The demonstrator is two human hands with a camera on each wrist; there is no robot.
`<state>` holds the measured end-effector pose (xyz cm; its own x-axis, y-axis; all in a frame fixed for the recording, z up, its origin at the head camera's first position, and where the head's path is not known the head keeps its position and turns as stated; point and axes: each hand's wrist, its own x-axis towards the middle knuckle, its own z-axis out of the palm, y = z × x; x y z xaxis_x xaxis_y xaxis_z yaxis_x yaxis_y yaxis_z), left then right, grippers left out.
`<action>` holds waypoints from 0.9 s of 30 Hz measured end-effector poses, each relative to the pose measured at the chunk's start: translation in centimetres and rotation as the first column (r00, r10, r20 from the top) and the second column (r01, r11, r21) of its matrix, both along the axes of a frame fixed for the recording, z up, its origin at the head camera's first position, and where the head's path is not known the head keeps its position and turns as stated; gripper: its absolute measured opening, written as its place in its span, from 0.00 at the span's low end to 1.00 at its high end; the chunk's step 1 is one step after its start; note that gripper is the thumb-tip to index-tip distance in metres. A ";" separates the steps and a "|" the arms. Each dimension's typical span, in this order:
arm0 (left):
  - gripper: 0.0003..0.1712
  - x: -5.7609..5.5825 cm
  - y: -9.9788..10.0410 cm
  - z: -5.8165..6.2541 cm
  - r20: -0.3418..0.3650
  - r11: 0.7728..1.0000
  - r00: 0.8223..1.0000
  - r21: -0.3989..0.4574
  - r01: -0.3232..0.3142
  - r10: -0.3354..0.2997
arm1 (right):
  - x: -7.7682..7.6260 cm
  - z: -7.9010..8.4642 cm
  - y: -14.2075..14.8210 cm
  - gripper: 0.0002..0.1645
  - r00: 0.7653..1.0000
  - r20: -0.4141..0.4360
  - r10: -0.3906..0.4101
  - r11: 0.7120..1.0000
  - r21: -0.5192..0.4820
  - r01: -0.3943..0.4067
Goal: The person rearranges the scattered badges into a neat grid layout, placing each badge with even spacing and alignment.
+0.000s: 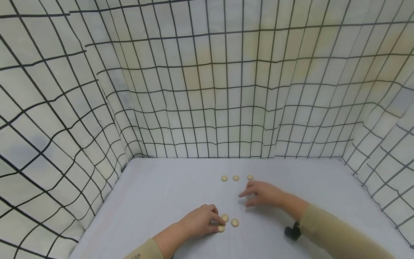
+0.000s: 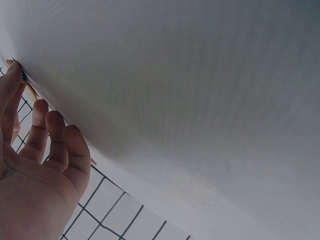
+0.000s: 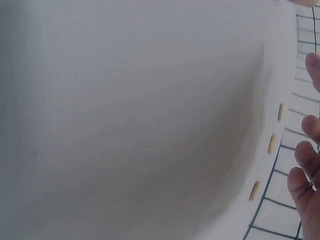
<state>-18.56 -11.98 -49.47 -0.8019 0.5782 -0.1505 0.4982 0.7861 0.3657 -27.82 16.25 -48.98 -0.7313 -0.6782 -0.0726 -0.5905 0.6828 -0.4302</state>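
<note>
Six little round, pale tan buttons (image 1: pixel 235 222) on the white table (image 1: pixel 155 190), three per bunch. Left hand (image 1: pixel 201 221)'s pinching the nearest button (image 1: pixel 221 228); right hand (image 1: pixel 263 193) hovers, fingers loosely spread.

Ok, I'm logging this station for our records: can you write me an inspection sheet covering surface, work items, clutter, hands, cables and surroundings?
Surface: white tabletop, looks smooth.
Work items: six pale, round, button-like discs; three in a far row, three in a near cluster.
Clutter: nothing seen loose; a black device sits at the right wrist.
Hands: left hand has thumb and forefinger on the nearest disc; right hand is raised below the far row in the head view, fingers apart, holding nothing.
Cables: nothing seen.
Surroundings: white walls with black grid lines at the back and both sides.
</note>
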 end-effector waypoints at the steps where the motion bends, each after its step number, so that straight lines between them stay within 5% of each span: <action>1: 0.13 0.0 0.0 0.0 0.002 1.000 1.000 0.000 0.000 0.000 | 0.2 0.0 -0.2 0.22 1.000 -0.007 0.015 1.000 0.006 -0.015; 10: 0.13 0.0 0.0 0.2 0.012 1.000 1.000 -0.010 -0.006 0.006 | 1.7 0.2 -1.5 0.21 0.992 0.002 0.124 0.992 0.004 -0.124; 27: 0.13 0.1 -0.2 0.1 -0.006 1.000 1.000 0.003 0.018 -0.018 | 3.1 0.0 -2.8 0.18 0.977 0.043 0.208 0.978 0.018 -0.209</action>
